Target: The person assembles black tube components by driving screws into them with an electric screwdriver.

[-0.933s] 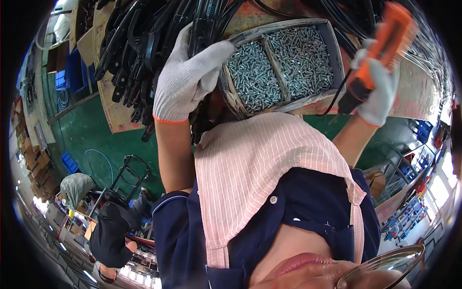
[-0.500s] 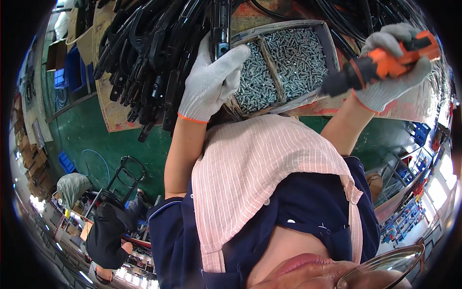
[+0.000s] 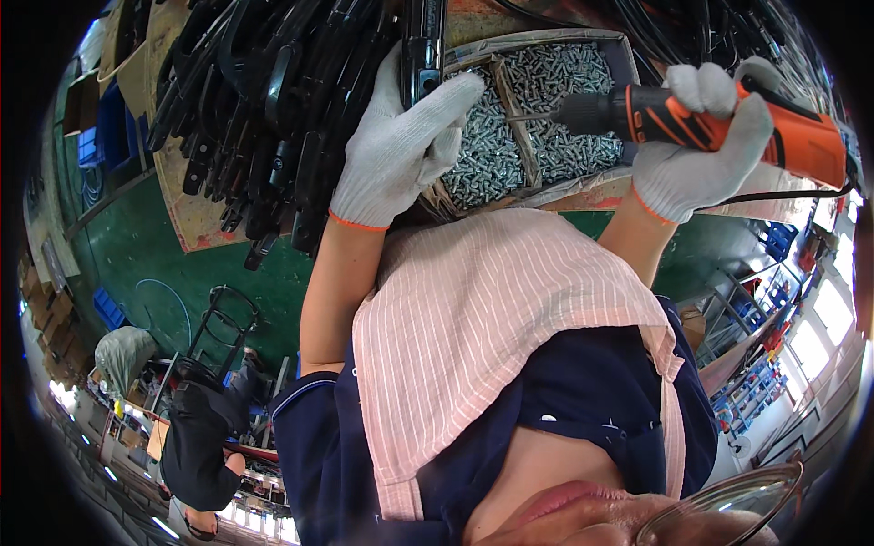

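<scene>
My left hand [image 3: 387, 150], in a white knit glove with an orange cuff, is closed around the near end of a glossy black metal tube [image 3: 422, 50]. A hole shows in the tube close to my thumb. In my gloved right hand [image 3: 701, 150] is an orange and black corded power screwdriver [image 3: 701, 123], its thin bit pointing left over a box. That cardboard box [image 3: 628, 68] holds many small silver screws [image 3: 564, 77], split into two parts by a divider [image 3: 514, 123].
Black metal parts [image 3: 273, 109] lie heaped left of my left hand, jutting over the table's edge. More black rods or cables [image 3: 655, 27] lie behind the box. A power cord [image 3: 792, 194] hangs by my right hand. Another person [image 3: 200, 437] is at the lower left.
My right hand has swung the screwdriver leftward and levelled it, bringing its bit over the screw box. The left hand keeps its hold on the tube, nearly in place.
</scene>
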{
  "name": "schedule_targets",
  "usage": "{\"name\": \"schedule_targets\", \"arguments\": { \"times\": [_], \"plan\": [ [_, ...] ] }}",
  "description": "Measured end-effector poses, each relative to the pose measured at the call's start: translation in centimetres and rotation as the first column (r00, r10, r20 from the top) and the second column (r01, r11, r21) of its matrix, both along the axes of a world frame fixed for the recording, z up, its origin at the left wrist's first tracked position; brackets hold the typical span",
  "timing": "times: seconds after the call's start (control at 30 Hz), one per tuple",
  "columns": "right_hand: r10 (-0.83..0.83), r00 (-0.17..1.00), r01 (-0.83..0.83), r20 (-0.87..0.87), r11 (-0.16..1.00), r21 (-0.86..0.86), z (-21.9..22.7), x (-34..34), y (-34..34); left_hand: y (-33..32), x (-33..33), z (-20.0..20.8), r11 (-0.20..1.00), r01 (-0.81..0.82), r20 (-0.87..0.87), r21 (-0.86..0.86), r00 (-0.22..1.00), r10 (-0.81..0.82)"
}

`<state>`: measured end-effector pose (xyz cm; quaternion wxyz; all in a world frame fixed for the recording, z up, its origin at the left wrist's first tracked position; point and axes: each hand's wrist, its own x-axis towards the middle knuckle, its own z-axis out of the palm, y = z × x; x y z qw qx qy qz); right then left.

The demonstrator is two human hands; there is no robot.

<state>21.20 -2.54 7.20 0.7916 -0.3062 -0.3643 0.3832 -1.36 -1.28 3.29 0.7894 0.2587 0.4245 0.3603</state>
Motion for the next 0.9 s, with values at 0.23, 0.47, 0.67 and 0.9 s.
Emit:
{"name": "schedule_targets", "arguments": {
  "times": [0.23, 0.47, 0.67, 0.9],
  "plan": [
    [0.105, 0.988, -0.099, -0.115, 0.993, 0.059, -1.5, -0.4, -1.7, 0.0, 0.4, -0.1, 0.999, 0.027, -0.066, 0.026, 0.998, -0.025],
    [0.047, 0.997, -0.048, -0.06, 0.999, -0.003, -2.2, -1.2, -1.5, -0.2, 0.2, -0.1, 0.999, 0.025, -0.08, 0.043, 0.997, -0.022],
    [-0.155, 0.979, 0.182, 0.134, 0.958, -0.221, -0.7, -3.3, -1.4, -0.4, 0.6, -0.1, 0.995, -0.017, -0.109, 0.096, 0.994, 0.028],
    [0.042, 0.994, -0.043, -0.104, 0.999, -0.01, -0.7, -0.3, -1.4, -0.1, 0.7, -0.2, 0.999, -0.018, -0.071, 0.043, 0.997, 0.021]
  ]
}}
